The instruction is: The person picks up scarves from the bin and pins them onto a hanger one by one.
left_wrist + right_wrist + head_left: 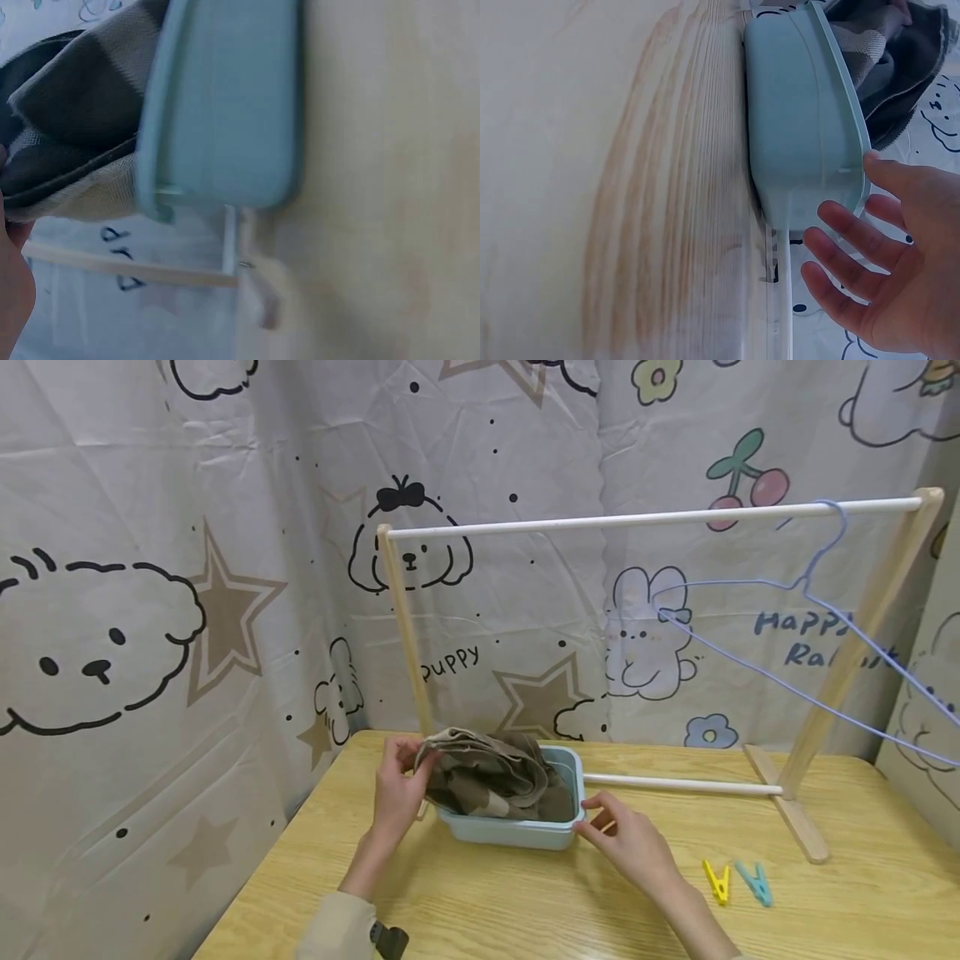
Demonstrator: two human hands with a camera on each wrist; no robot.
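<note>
A light blue plastic basin (517, 835) stands on the table, with a brown checked cloth (487, 777) bunched and folded inside it. At the basin's left end my left hand (401, 785) pinches the cloth's edge between thumb and fingers, raised above the rim. In the left wrist view the cloth (82, 97) hangs over the basin's side, and only part of the hand shows. My right hand (626, 839) holds the basin's near right corner by the rim. Its thumb and index finger are at the rim in the right wrist view, the other fingers (847, 266) loosely spread.
Behind the basin stands a wooden rack with a white rod (637, 518). A blue wire hanger (757, 582) hangs at its right end. A yellow clothespin (717, 882) and a blue clothespin (756, 885) lie right of my right hand. Printed curtains (480, 460) enclose the table.
</note>
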